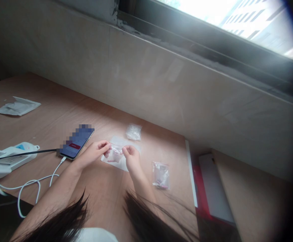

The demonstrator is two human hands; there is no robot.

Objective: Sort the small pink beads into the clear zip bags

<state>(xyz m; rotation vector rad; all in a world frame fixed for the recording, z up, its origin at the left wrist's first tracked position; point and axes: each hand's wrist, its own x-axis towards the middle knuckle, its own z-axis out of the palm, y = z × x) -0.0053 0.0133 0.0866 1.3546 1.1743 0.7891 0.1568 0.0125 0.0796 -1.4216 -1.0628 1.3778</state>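
My left hand (101,148) and my right hand (131,155) each pinch one side of a small clear plastic bag (116,148), its top stretched between the fingertips. The bag is held over a white sheet (123,164) on the wooden table. Small pinkish-red bits (111,161) show below the bag; whether they are inside it or on the sheet I cannot tell. Just behind the sheet sits another clear bag (133,132) with pale contents. To the right of my right hand lies a clear bag (160,175) with pink bits near its bottom.
A lit phone (79,143) lies beside my left forearm, with a white cable (52,174) plugged in. At the left are a white power strip (12,158) and a white paper packet (17,107). The wall (146,80) and window border the table's far edge.
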